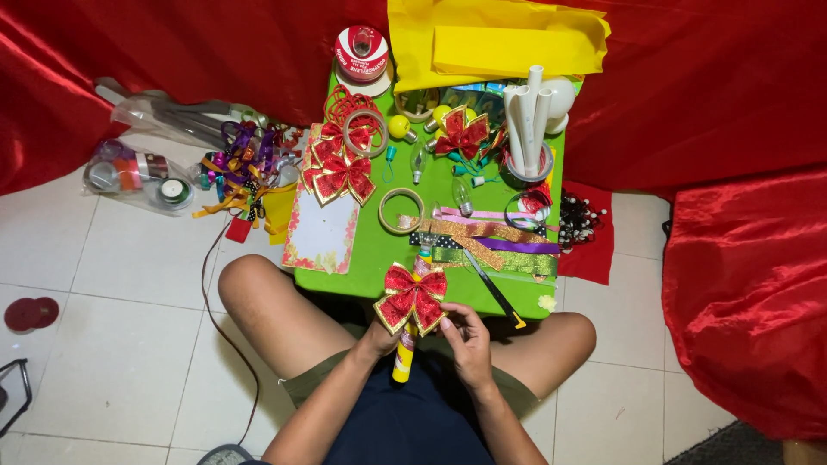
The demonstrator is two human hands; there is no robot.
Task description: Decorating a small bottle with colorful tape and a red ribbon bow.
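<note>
Hands (pixel 422 331) grip red bow (pixel 411 297) | just off green table (pixel 379 254) edge

A small green worktop (pixel 379 258) stood on the tiled floor (pixel 112 258). On it lay red bows (pixel 340 168), ribbon strips (pixel 482 241), tape rolls (pixel 401 211), light bulbs (pixel 461 196) and white tubes (pixel 527 120). A ribbon pile (pixel 241 172) lay on the floor.

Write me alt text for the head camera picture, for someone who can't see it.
Seen from above, a seated person's left hand and right hand hold a red and gold bow on a yellow tube. Ahead, a low green table holds more bows, ribbons and white tubes.
</note>
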